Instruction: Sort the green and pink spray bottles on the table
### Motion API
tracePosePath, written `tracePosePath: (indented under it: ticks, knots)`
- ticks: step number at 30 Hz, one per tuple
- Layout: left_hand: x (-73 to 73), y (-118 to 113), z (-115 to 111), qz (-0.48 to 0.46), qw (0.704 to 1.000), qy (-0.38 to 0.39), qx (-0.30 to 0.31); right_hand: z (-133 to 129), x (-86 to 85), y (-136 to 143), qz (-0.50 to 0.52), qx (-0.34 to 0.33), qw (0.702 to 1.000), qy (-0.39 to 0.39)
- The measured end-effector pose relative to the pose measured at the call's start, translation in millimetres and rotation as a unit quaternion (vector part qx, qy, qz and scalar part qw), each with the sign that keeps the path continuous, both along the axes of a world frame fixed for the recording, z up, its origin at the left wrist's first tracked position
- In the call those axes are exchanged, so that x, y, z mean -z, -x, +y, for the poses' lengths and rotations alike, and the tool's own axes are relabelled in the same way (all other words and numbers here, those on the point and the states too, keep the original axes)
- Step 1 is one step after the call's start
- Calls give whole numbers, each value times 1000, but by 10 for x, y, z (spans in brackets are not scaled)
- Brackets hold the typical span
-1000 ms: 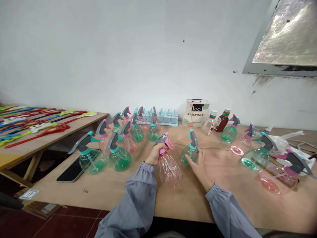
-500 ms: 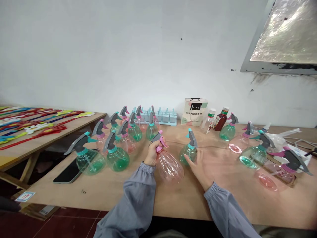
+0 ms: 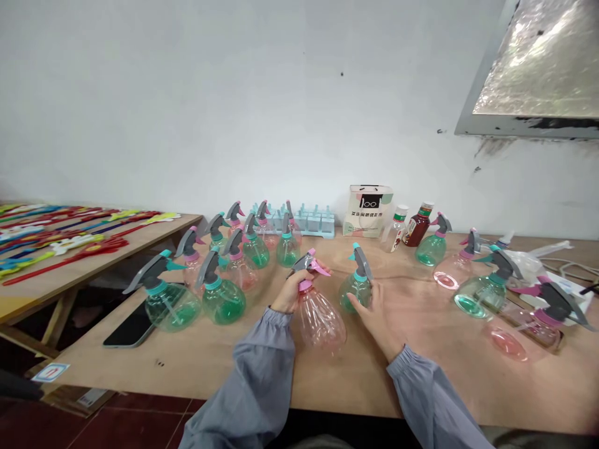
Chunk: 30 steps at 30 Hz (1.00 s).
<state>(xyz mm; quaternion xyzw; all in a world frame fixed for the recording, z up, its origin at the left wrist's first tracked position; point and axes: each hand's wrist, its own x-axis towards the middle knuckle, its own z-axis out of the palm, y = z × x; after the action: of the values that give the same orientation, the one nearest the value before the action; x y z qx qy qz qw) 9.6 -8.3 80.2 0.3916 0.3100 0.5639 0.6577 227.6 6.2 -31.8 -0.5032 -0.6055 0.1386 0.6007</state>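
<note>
In the middle of the table, my left hand (image 3: pixel 294 292) is wrapped round the neck of a clear pink spray bottle (image 3: pixel 322 321), which is tilted with its base toward the lower right. Its grey head has a pink nozzle and trigger that stick out past my fingers. Just to the right, a green spray bottle (image 3: pixel 352 293) with a grey and turquoise head stands on the table. My right hand (image 3: pixel 377 315) holds that bottle's right side, thumb in front; the other fingers are partly hidden behind it. Green liquid shows low inside.
Several green and pink spray bottles (image 3: pixel 223 302) stand at left near a phone (image 3: pixel 128 327); more (image 3: pixel 480 290) are at right. Behind are a light-blue mould (image 3: pixel 316 223), a paper bag (image 3: pixel 367 212) and a sauce bottle (image 3: pixel 416 226). Another table (image 3: pixel 154 240) holds colourful strips.
The pink bottle's head has turned and dipped slightly right, its trigger now showing clear of my left fingers. My right hand stays on the green bottle.
</note>
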Motion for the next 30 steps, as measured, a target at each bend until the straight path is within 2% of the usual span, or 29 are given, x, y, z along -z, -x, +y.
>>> tracePosePath:
  ticks: [2, 5, 7, 9, 12, 16, 19, 23, 27, 30]
  knots:
    - [-10, -5, -18, 6, 1000, -12, -2, 4, 2, 1, -3, 1, 1000, -5]
    - [-26, -1, -22, -6, 999, -32, -41, 9, 11, -1, -4, 4, 1000, -6]
    - [-39, 33, -1, 13, 994, -53, -97, 13, 19, -5, -3, 1, 1000, -2]
    - [-53, 107, 43, 77, 979, -94, -165, 17, 25, -10, -4, -3, 1000, 3]
    - [-61, 279, 140, 194, 925, -167, -282, 19, 28, -16, -10, 2, 1000, 1]
    - [-23, 491, 303, 291, 842, -179, -418, 16, 25, -13, -18, 4, 1000, -4]
    - [24, 555, 439, 331, 812, -184, -444, 10, 21, -8, -19, 4, 1000, -7]
    - [73, 544, 625, 352, 801, -191, -445, -8, 17, 1, -15, 7, 1000, -4]
    - [120, 540, 751, 307, 801, -226, -462, -33, 11, 12, -11, -3, 1000, 3]
    - [157, 594, 725, 281, 769, -251, -517, -31, 17, 16, 4, -23, 1000, 13]
